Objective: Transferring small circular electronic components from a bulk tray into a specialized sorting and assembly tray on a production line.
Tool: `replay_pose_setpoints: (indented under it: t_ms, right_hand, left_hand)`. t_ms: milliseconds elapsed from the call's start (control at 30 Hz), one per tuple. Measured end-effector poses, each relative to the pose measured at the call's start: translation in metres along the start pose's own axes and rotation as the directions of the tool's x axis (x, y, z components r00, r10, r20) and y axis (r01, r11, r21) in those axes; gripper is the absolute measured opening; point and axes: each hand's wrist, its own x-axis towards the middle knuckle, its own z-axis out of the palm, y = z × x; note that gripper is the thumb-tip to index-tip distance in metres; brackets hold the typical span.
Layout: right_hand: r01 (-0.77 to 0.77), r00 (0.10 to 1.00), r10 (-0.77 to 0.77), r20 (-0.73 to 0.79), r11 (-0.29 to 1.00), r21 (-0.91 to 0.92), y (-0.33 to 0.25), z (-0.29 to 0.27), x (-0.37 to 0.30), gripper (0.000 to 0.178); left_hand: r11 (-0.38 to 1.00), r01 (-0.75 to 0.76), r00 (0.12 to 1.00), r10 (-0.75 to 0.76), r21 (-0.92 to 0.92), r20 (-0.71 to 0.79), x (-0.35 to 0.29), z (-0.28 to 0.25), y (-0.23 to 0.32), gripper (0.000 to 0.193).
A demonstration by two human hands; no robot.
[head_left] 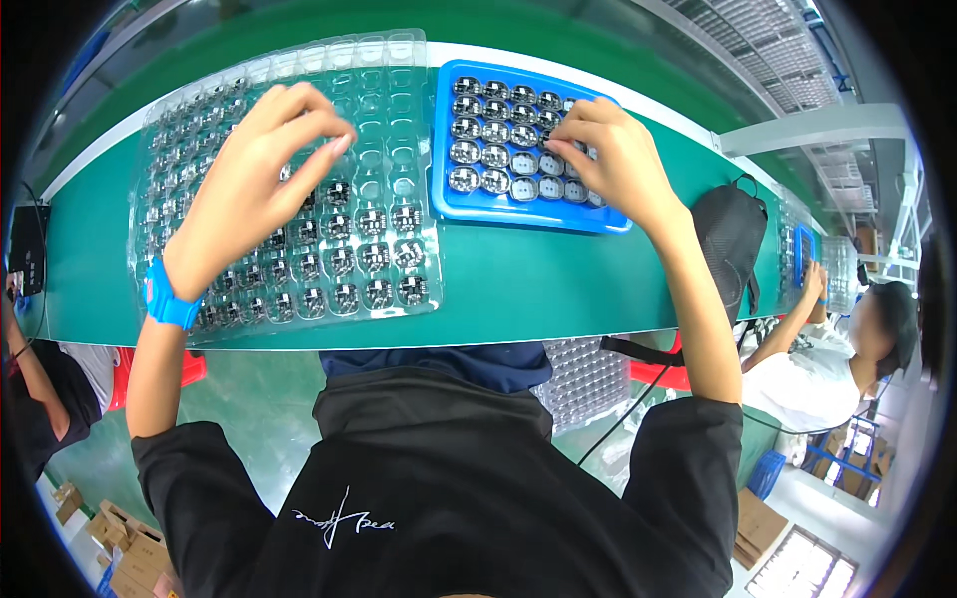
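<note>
My left hand [271, 164], with a blue wristband [169, 297], hovers over a clear plastic blister tray [402, 82]. Its thumb and forefinger come together; what is between them, if anything, does not show. Rows of small black-and-silver electronic parts [375, 256] fill many pockets, while pockets at the tray's upper right hold none. Beside it lies a blue tray [538, 218] with rows of similar parts [495, 131], some showing a paler grey face [523, 188]. Over its right side my right hand [610, 149] pinches at the parts; its fingertips hide what they grip.
A black backpack [731, 234] rests on the green table [558, 289], right of the blue tray. Further right, a co-worker in white [812, 384] handles another blue tray. Another person's arm [38, 384] shows at far left. Below the table edge is another pocketed tray [588, 381].
</note>
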Motion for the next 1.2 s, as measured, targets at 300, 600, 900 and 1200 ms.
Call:
replay_pose_setpoints:
  t_ms: [300,600,900,1200]
  right_hand:
    - [0.008,0.994,0.0,-0.112,0.997,0.072,0.0,0.007,-0.009,0.01]
    - [0.029,0.998,-0.027,-0.065,0.999,0.023,0.0,0.004,-0.005,0.009]
    - [-0.006,0.992,0.006,-0.128,1.0,0.004,-0.001,0.009,-0.012,0.01]
    - [-0.032,0.968,0.091,-0.232,0.968,0.247,-0.041,-0.042,-0.009,0.007]
  left_hand:
    - [0.993,0.098,0.992,-0.102,-0.059,-0.08,-0.033,-0.007,0.005,0.01]
    - [0.99,0.121,0.987,-0.127,-0.074,-0.093,-0.038,-0.006,0.014,0.011]
    - [0.975,0.078,0.947,-0.138,-0.208,-0.289,-0.023,-0.002,0.056,0.011]
    - [0.689,0.047,0.84,-0.419,-0.723,-0.345,-0.023,0.042,0.091,0.023]
